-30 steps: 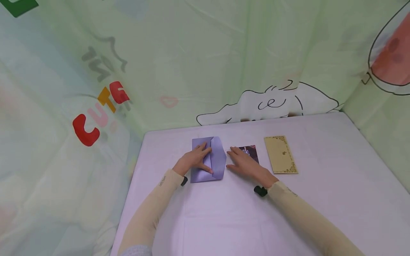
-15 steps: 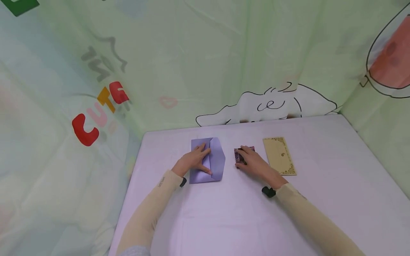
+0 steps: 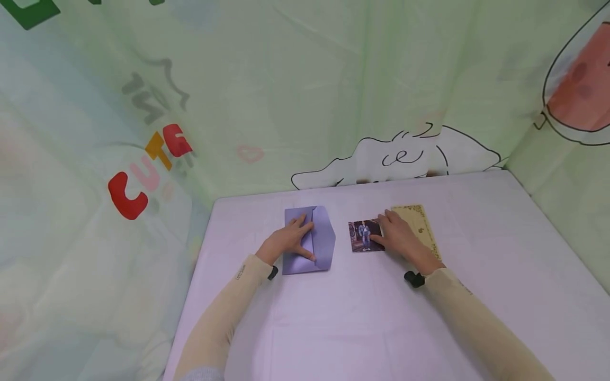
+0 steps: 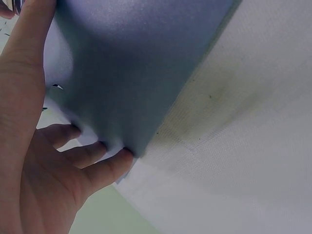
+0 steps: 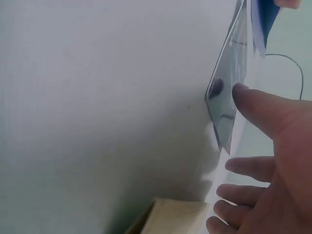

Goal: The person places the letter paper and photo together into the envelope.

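A lilac envelope (image 3: 325, 241) lies on the table at centre left, its pointed flap spread out to the right. My left hand (image 3: 286, 241) rests on the envelope's body, fingers and thumb spread apart beside the flap's fold. To the right lies a small glossy photo card (image 3: 358, 238) picturing a figure in light clothes. My right hand (image 3: 402, 242) is at that card's right edge; in the right wrist view its thumb (image 5: 243, 100) touches the card's face while the straight fingers reach past the edge. The right hand also covers part of a tan card (image 3: 419, 225) with an ornate border.
A pale lilac cloth covers the table (image 3: 329, 323). Behind it hangs a green printed curtain (image 3: 305, 95), which meets the table's back edge. At the left the curtain carries coloured letters (image 3: 127, 196).
My right hand has moved right, from between the envelope and the photo card, across the card to its right edge, uncovering the picture. The left hand stays on the envelope.
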### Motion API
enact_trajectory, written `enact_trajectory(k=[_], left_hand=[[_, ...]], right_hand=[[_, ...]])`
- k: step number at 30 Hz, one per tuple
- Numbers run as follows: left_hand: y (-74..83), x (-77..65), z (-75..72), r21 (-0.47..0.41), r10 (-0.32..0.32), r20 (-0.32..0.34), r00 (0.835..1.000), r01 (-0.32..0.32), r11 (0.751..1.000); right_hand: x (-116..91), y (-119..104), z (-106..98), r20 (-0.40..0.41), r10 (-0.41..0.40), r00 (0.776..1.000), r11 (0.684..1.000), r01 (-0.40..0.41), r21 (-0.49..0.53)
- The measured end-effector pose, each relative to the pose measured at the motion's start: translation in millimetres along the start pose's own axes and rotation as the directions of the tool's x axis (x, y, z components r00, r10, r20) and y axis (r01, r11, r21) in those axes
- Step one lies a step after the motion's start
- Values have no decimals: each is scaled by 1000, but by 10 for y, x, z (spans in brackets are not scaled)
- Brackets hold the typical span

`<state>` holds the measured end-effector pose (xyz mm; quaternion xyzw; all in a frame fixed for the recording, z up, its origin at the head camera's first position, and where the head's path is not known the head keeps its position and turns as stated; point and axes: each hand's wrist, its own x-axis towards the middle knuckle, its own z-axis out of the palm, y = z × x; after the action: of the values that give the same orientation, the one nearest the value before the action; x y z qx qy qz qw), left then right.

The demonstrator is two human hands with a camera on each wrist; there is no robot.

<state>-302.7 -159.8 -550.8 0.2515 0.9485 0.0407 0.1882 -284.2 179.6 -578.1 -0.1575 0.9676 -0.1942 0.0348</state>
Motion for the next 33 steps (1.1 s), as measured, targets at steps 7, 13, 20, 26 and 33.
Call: enact_trajectory(k=[7,13,20,26,33], left_hand=[[-1,1,4,7,-9,-4,1000,9,1000],[2,6,3,2,-22,3,1000,22,1000],[-1,5,28,4,-29,15,999,29,1000],[8,0,17,6,-25,14,1000,25,1000],[12,4,12,5,-23,12,1000,23,1000]], right_hand=[[15,20,-13,50,28,998,999,-29,19],[39,0,-59,108,49,993,997,-55,53],[88,-14,-26,12,80,997,985,-81,151],[95,-7,32,-79,97,992,949,-68,307],[89,55,7,-65,105,992,892,-65,447]])
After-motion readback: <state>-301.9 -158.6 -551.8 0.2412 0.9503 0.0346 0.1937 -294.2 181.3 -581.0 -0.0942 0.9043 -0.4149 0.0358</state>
